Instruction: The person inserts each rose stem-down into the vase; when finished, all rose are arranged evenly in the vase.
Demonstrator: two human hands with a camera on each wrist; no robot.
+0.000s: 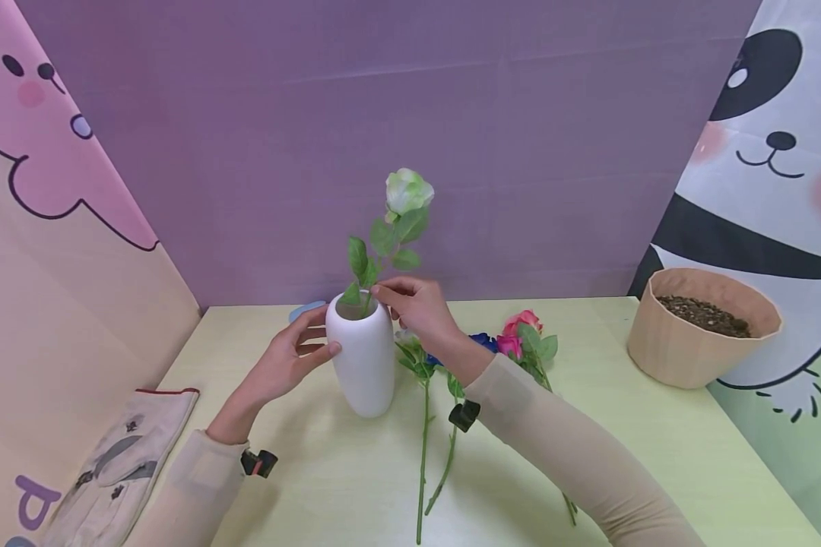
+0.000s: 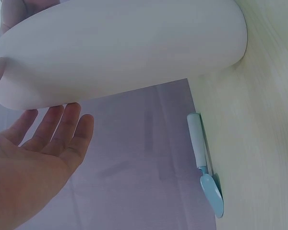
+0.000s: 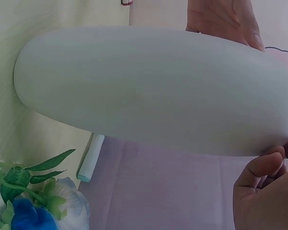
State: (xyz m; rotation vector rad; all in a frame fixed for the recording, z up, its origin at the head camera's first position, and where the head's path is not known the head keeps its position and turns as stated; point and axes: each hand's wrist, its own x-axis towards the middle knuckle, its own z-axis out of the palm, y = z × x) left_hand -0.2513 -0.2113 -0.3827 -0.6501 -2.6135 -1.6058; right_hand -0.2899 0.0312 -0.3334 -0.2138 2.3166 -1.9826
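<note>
A pale yellow-green surface point(image 1: 588, 425) is enclosed by a purple back wall and cartoon-printed side panels. A white vase point(image 1: 362, 357) stands upright near the middle of the surface, toward the back edge. The vase is steadied by the left hand point(image 1: 283, 365), whose fingers point(image 2: 62, 129) are spread and relaxed, with the thumb touching the vase's side. A white-green rose point(image 1: 407, 191) stands in the vase mouth; its stem is pinched at the rim between the thumb and fingers of the right hand point(image 1: 417, 308). Loose roses point(image 1: 513, 342), pink, blue and white, lie just right of the vase. A light-blue trowel point(image 2: 204, 167) lies behind the vase at the back edge. A pot of soil point(image 1: 701, 327) sits near the right back corner. A glove point(image 1: 119, 463) lies at the left edge.
</note>
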